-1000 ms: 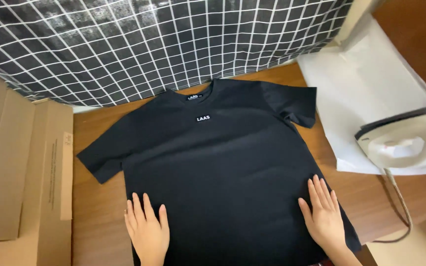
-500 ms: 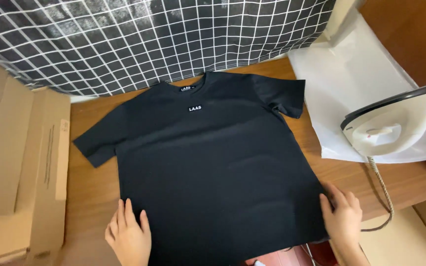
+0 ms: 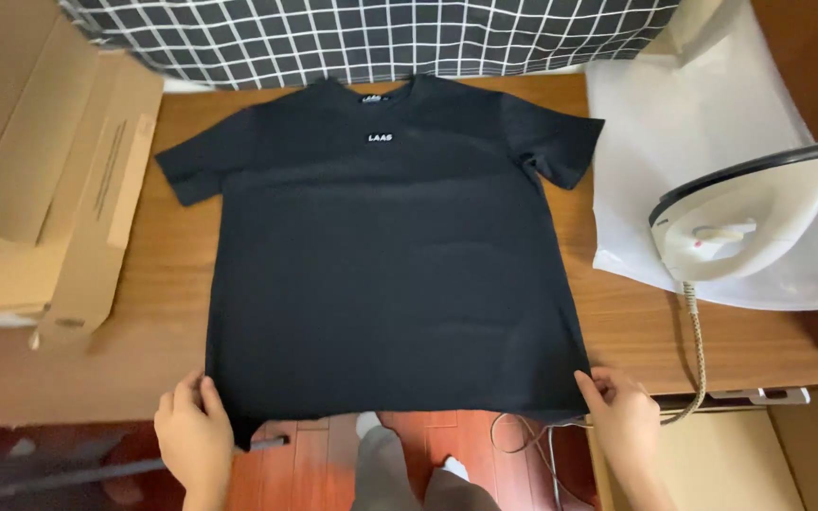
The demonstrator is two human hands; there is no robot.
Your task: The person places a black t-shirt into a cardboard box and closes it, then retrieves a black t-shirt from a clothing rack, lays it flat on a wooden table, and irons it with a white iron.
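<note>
- T-shirt [image 3: 385, 255], black, is lying flat and face up on the wooden tabletop [image 3: 158, 284], its hem hanging just over the near edge.
- Left hand [image 3: 193, 440] is pinching the hem's left corner, grip closed on the cloth.
- Right hand [image 3: 625, 421] is pinching the right corner likewise.
- Pulling both corners evenly, I'd judge, is keeping the cloth smooth.
- White iron [image 3: 745, 222] is standing on white cloth [image 3: 693, 123], well apart; cardboard boxes [image 3: 40, 170] are lying left.
</note>
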